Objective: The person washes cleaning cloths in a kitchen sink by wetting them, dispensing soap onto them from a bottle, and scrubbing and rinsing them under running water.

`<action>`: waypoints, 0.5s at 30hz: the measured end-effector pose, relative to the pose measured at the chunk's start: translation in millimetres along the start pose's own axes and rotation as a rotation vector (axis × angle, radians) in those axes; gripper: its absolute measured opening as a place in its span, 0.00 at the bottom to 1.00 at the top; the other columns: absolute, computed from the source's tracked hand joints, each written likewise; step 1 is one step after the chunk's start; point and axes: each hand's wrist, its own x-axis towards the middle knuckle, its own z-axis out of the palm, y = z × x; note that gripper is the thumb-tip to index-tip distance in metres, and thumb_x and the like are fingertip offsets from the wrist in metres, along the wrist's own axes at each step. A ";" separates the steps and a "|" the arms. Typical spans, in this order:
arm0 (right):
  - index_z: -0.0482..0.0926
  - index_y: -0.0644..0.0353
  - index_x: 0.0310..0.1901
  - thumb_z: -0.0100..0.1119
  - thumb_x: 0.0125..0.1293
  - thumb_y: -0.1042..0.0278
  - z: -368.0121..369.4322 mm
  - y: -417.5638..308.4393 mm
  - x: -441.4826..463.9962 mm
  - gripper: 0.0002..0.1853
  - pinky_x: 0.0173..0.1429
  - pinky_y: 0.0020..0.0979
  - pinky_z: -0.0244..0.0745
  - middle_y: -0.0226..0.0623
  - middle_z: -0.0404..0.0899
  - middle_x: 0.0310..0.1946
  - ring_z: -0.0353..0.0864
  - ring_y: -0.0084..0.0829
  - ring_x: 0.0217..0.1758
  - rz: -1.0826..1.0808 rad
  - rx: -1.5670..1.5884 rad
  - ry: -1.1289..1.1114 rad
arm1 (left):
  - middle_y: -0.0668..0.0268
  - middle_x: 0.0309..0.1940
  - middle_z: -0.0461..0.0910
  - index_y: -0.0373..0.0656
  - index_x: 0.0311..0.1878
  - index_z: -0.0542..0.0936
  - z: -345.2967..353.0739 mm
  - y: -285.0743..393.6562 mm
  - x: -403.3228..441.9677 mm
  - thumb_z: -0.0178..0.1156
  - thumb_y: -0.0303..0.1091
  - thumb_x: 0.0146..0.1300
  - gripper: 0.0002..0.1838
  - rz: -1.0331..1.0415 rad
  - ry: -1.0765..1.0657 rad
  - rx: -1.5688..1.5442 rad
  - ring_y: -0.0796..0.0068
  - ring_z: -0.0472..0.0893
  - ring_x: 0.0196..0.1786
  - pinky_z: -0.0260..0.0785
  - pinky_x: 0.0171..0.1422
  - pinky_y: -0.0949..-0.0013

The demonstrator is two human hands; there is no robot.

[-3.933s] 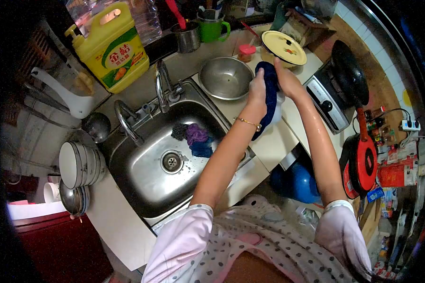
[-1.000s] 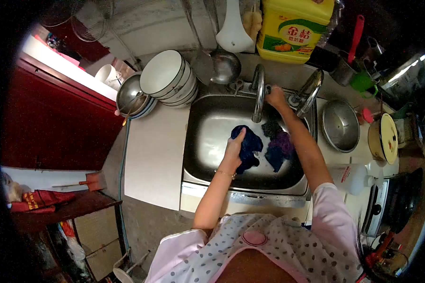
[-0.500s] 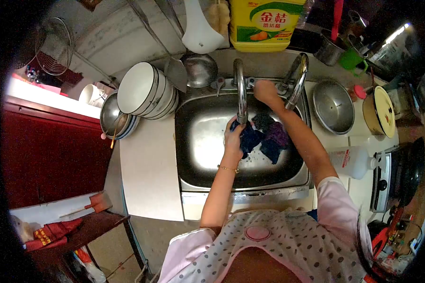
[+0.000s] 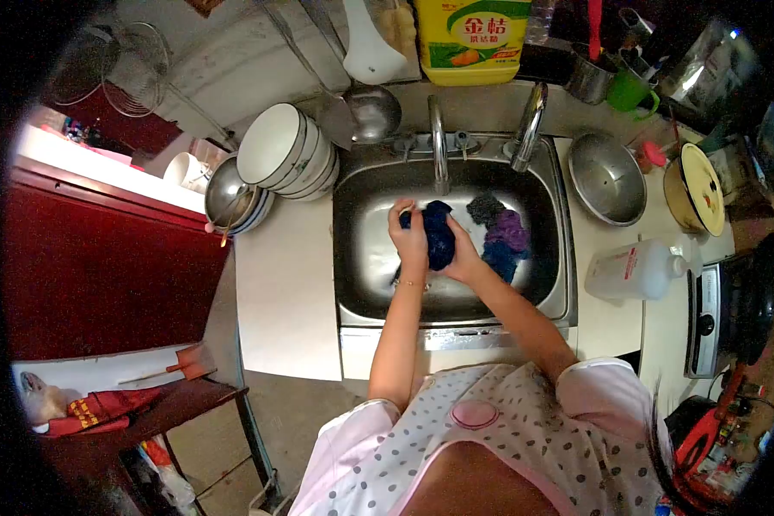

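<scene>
A bunched dark blue cloth (image 4: 439, 236) is squeezed between my two hands over the metal sink (image 4: 370, 297). My left hand (image 4: 411, 234) is wrapped round its left side, and my right hand (image 4: 463, 255) presses on it from the right. Just behind the cloth is the spout of the middle faucet (image 4: 439, 163). To the right in the basin lies a wet heap: a dark grey piece (image 4: 485, 209), a purple cloth (image 4: 507, 230) and a blue cloth (image 4: 501, 259). Part of the held cloth is hidden by my fingers.
Stacked white bowls (image 4: 275, 146) stand left of the sink. A second faucet (image 4: 529, 129) rises at the back right. On the right are a metal bowl (image 4: 608, 181), a white plastic jug (image 4: 632, 269) and a yellow lidded pot (image 4: 701, 189). Behind stands a yellow detergent jug (image 4: 473, 43).
My right hand has come down from the faucet handle at the back and now grips the dark blue cloth with my left. The cloth has moved slightly toward me, out from under the spout.
</scene>
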 end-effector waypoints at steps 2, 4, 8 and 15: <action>0.71 0.54 0.33 0.45 0.51 0.48 2.7 10.8 13.5 0.18 0.37 0.30 0.66 0.30 0.73 0.29 0.71 0.30 0.30 -0.092 0.001 0.090 | 0.52 0.45 0.65 0.36 0.38 0.68 -5.5 3.3 -10.6 0.45 0.17 0.44 0.14 0.147 -0.074 0.057 0.60 0.63 0.51 0.51 0.54 0.70; 0.71 0.59 0.29 0.47 0.51 0.53 -7.4 22.2 30.2 0.16 0.30 0.27 0.65 0.31 0.72 0.23 0.70 0.28 0.25 -0.271 0.026 0.253 | 0.53 0.50 0.60 0.38 0.47 0.64 -10.8 8.9 -23.7 0.42 0.17 0.43 0.22 -0.014 -0.202 0.113 0.62 0.60 0.54 0.49 0.55 0.72; 0.70 0.66 0.29 0.50 0.48 0.60 -53.2 19.7 50.8 0.15 0.34 0.28 0.64 0.38 0.71 0.23 0.69 0.33 0.27 -0.629 -0.853 0.367 | 0.59 0.45 0.65 0.41 0.51 0.62 -29.0 2.9 -39.3 0.39 0.42 0.52 0.23 -0.603 -0.383 -0.748 0.66 0.68 0.45 0.60 0.49 0.69; 0.67 0.63 0.30 0.54 0.43 0.62 14.9 11.1 -0.8 0.15 0.35 0.36 0.64 0.43 0.66 0.28 0.69 0.43 0.32 -1.066 -1.642 0.032 | 0.68 0.22 0.69 0.41 0.31 0.69 -9.4 -11.0 -26.6 0.43 0.48 0.55 0.18 -0.680 -0.192 -0.809 0.79 0.70 0.24 0.62 0.27 0.75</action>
